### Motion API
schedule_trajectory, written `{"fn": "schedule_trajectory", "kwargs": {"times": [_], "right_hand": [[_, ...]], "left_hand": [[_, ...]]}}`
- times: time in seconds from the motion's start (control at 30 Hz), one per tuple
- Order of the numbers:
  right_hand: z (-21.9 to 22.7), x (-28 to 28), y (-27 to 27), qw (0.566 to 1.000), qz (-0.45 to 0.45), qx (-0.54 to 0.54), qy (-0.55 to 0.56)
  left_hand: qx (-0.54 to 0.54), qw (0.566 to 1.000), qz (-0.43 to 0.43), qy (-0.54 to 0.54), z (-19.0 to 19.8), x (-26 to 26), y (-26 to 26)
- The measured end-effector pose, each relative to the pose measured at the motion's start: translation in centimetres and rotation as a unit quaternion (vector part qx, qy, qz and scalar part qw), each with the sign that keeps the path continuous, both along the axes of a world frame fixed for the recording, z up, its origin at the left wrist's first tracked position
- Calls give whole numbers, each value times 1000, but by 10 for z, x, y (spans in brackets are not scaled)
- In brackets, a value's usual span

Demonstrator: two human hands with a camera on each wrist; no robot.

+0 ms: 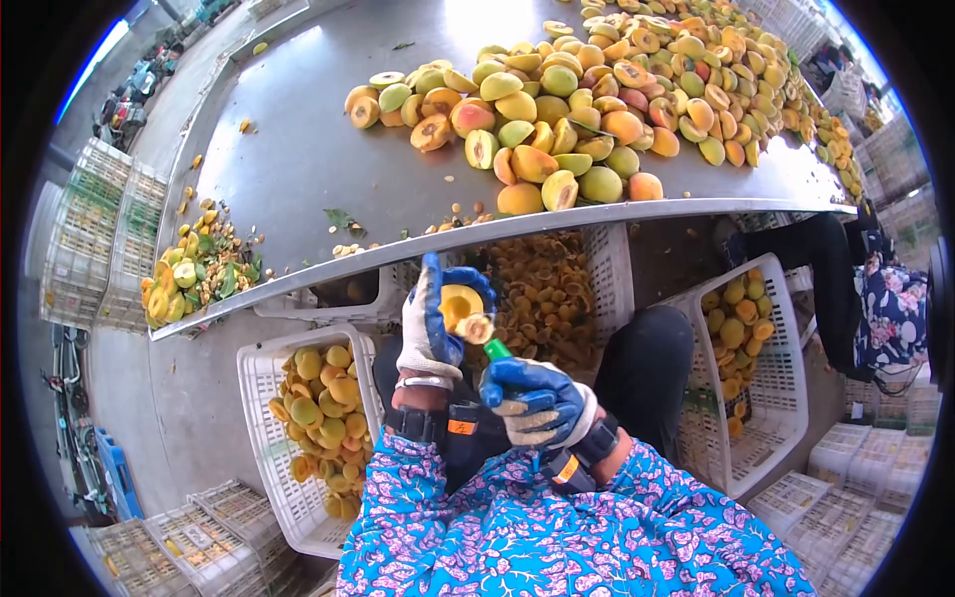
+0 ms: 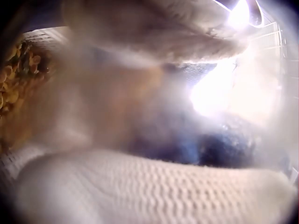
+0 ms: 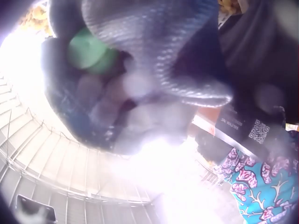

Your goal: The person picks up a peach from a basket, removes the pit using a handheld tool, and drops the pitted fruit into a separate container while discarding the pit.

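My left hand [image 1: 430, 323], in a white glove with blue coating, holds a yellow peach half [image 1: 460, 302] with its hollow side up. A gloved right hand [image 1: 545, 403] grips a green-handled tool [image 1: 495, 348], whose working end is hidden. A brownish cut piece [image 1: 477, 329], perhaps the pit with flesh round it, overlaps the tool's far end beside the peach half. In the right wrist view the green handle [image 3: 88, 49] shows blurred between curled fingers. Pale glove fabric [image 2: 154, 186] fills much of the hazy left wrist view.
A metal table [image 1: 288, 149] bears a large heap of halved peaches [image 1: 597, 119] and scraps [image 1: 204, 264] at its left corner. White crates of fruit stand left [image 1: 261, 398] and right [image 1: 776, 428]; a crate of peelings [image 1: 537, 289] sits under the edge. Another person's leg [image 1: 806, 244] is at right.
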State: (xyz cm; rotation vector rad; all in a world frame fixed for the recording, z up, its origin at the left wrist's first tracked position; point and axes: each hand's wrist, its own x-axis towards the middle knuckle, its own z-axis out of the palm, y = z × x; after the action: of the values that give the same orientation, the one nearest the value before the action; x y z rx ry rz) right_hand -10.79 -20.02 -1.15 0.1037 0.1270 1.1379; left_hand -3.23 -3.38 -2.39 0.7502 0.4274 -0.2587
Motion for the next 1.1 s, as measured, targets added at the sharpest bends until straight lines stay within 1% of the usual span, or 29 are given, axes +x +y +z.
{"fn": "schedule_trajectory", "kwargs": {"times": [0.03, 0.07, 0.1, 0.13, 0.17, 0.2, 0.23, 0.27, 0.3, 0.33, 0.37, 0.4, 0.43, 0.47, 0.5, 0.53, 0.57, 0.6, 0.67, 0.73, 0.77, 0.8, 0.87, 0.93, 1.0, 1.03, 1.1], "right_hand": [[1, 3, -8, 998, -11, -62, -18], [2, 7, -16, 991, -22, -125, -35], [7, 12, -24, 969, -26, -224, -104], [-6, 21, -33, 919, 29, -355, -168], [-40, 22, -31, 700, 73, -588, -399], [-65, 24, -28, 370, 98, -731, -565], [-62, 25, -30, 395, 98, -746, -527], [-57, 26, -33, 419, 101, -758, -489], [-49, 24, -32, 400, 46, -768, -497], [-52, 22, -32, 400, 71, -764, -501], [-57, 24, -31, 399, 94, -760, -504], [-60, 26, -30, 399, 115, -755, -508], [-60, 24, -29, 403, 127, -756, -500], [-83, 18, -28, 392, 119, -754, -514], [-84, 16, -28, 395, 120, -744, -525], [-82, 15, -28, 398, 121, -736, -535], [-81, 14, -27, 405, 130, -728, -538], [-79, 15, -26, 412, 139, -719, -542], [-75, 17, -23, 423, 148, -706, -548], [-73, 19, -23, 430, 149, -703, -547], [-82, 18, -24, 440, 131, -706, -539], [-84, 18, -24, 440, 128, -712, -533], [-87, 21, -25, 441, 121, -722, -519], [-86, 25, -26, 438, 124, -732, -507], [-85, 27, -26, 436, 122, -733, -507], [-89, 28, -26, 438, 125, -731, -508], [-95, 27, -24, 440, 132, -725, -514]], "left_hand": [[-3, 1000, 5, -25, 1, 0, -1], [18, 999, 28, -38, 2, 2, -2], [25, 998, 11, -49, 7, 1, -2], [32, 998, -2, -59, 12, -2, 0], [39, 996, 10, -75, 9, -5, 1], [48, 994, 21, -94, 7, -6, 3], [34, 992, 62, -107, 33, -16, 0], [41, 994, 48, -88, 27, -17, 20], [43, 984, 73, -156, 25, -23, 35], [87, 981, 116, -126, 39, -29, 49], [133, 974, 137, -125, 44, -36, 74], [207, 953, 182, -127, 53, -45, 91], [310, 922, 168, -159, 52, -51, 125], [365, 903, 213, -80, 59, -57, 145], [459, 864, 205, -11, 42, -61, 195], [553, 809, 199, 8, 48, -53, 190], [640, 744, 190, 27, 58, -45, 186], [720, 669, 181, 47, 68, -35, 179], [664, 722, 182, -74, 86, 10, 141], [633, 757, 107, -124, 82, 65, 113], [675, 726, 54, -116, 95, 89, 80], [713, 692, 1, -108, 108, 111, 49], [768, 632, -48, -90, 83, 167, 33], [833, 543, -48, -90, 53, 207, 20], [840, 533, -82, -65, 30, 233, 17], [843, 529, -72, -70, 26, 236, 14], [812, 573, -46, -100, 25, 233, 12]]}}
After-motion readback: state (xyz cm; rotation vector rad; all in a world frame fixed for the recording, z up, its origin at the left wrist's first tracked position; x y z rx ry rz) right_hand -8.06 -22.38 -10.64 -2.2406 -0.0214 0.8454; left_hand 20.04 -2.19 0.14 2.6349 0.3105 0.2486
